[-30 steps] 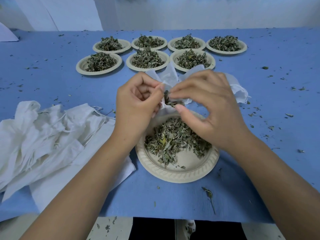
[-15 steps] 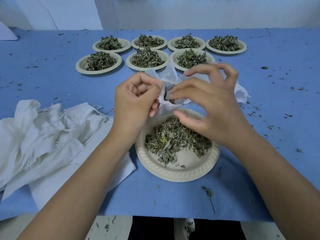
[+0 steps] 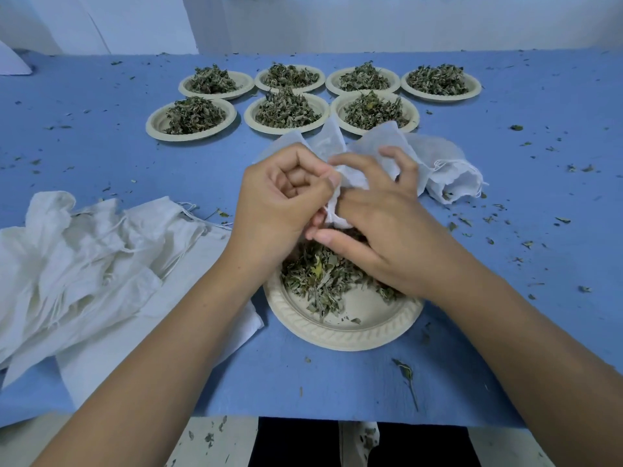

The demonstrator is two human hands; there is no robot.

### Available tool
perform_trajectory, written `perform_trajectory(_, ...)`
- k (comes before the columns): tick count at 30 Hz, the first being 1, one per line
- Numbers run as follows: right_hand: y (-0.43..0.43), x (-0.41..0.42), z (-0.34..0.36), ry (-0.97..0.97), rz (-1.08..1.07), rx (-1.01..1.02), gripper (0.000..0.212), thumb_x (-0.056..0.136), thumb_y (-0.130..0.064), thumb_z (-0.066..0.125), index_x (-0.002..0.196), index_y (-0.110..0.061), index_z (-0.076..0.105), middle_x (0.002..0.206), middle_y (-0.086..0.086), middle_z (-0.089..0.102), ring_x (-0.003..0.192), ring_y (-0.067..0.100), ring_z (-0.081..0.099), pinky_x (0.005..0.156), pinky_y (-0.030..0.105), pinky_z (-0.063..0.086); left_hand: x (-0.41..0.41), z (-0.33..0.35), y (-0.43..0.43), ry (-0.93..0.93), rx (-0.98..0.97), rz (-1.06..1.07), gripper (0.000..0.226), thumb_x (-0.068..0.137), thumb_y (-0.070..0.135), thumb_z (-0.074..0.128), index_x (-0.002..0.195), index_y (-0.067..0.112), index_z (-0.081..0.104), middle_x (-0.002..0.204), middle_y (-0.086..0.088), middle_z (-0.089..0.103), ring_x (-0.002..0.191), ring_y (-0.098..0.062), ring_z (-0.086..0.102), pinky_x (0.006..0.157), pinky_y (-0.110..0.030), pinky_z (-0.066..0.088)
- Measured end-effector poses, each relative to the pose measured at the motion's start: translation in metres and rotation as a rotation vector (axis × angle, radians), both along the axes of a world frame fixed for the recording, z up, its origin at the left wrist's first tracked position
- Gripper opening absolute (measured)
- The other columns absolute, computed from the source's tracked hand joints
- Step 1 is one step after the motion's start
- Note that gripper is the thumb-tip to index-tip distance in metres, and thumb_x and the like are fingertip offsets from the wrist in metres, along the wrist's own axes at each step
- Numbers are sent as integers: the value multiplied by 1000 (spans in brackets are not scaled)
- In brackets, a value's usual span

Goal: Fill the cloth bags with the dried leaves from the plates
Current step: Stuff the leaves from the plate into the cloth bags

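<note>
Left hand [image 3: 286, 200], fingers curled, is pinching the mouth of a thin white cloth bag [image 3: 377, 143]; right hand [image 3: 387, 230] is clutching its fabric. The bag is stretching away from the person, mouth nearest them, above a round beige plate [image 3: 337, 332] of dried green leaves [image 3: 317, 278] on the blue bench [image 3: 135, 156].

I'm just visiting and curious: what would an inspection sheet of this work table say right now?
Surface: blue table, leaf-flecked.
Job's things: near plate of leaves under the hands; seven full plates behind; bag held over near plate; spare bags heaped left.
Clutter: loose sprig by front edge.
Grippers: left hand pinches the bag's mouth; right hand curls its fingers over it.
Cables: nothing seen.
Surroundings: white wall behind; littered floor below.
</note>
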State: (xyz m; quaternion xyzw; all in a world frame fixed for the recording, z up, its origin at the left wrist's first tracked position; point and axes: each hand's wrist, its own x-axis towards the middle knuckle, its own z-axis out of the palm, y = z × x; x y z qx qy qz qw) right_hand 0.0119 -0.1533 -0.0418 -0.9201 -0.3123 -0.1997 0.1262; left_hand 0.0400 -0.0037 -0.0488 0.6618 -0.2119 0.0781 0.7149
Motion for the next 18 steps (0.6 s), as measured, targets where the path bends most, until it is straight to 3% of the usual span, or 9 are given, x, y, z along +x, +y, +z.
perform_trajectory(2, -2, -1, -1, -19, 24, 54, 39, 95, -42, 37, 96, -23, 70, 106, -11, 69, 131, 21, 42, 111, 47, 9, 1, 0, 0, 5, 0, 12, 19, 88, 0, 61, 74, 13, 61, 49, 7, 57, 36, -2, 45, 36, -14, 36)
perform_trajectory(5, -15, -2, 4, -338, -5, 297, 37, 93, -24, 41, 74, -15, 71, 80, -9, 71, 108, 20, 59, 102, 43, 20, 5, 0, 2, 70, -46, 76, 23, 91, -3, 58, 73, 12, 60, 45, 10, 53, 34, -3, 42, 35, -13, 34)
perform_trajectory(7, -19, -3, 7, -440, -51, 352, 38, 91, -22, 39, 72, -14, 71, 76, -9, 69, 103, 20, 61, 99, 40, 20, 5, -1, 1, 75, -54, 80, 23, 91, -3, 57, 73, 12, 59, 44, 11, 52, 34, -3, 41, 35, -13, 33)
perform_trajectory(10, -6, -3, 4, -222, -32, 158, 37, 93, -34, 37, 90, -19, 71, 95, -12, 70, 118, 22, 52, 105, 43, 17, 2, -1, 0, 23, -57, 5, 18, 88, 2, 60, 74, 13, 60, 47, 9, 54, 33, -2, 41, 34, -13, 33)
perform_trajectory(12, 0, -2, -2, -42, 31, 82, 35, 94, -38, 38, 93, -21, 68, 94, -17, 63, 124, 26, 47, 108, 46, 15, 1, 0, 0, 2, -50, -11, 17, 87, 2, 60, 74, 12, 60, 47, 8, 55, 33, -2, 42, 34, -13, 34)
perform_trajectory(14, 0, -2, -2, 3, 54, 210, 26, 91, -35, 45, 88, -21, 67, 88, -22, 53, 119, 22, 49, 107, 41, 15, 3, 0, 0, 19, -44, 26, 18, 88, 1, 60, 74, 12, 60, 45, 8, 54, 32, -3, 41, 34, -13, 33)
perform_trajectory(16, -7, -1, 3, -50, 16, 400, 19, 87, -29, 54, 81, -17, 67, 83, -17, 60, 102, 14, 53, 100, 32, 20, 6, 0, 2, 73, -67, 104, 22, 90, 1, 60, 72, 14, 59, 44, 8, 52, 32, -4, 39, 34, -14, 32)
perform_trajectory(18, -12, 0, 7, -14, 74, 467, 15, 84, -25, 62, 77, -13, 66, 77, -8, 61, 85, 13, 51, 91, 31, 30, 7, 1, 3, 110, -109, 155, 25, 92, 1, 60, 71, 15, 59, 44, 8, 50, 32, -5, 38, 35, -15, 31)
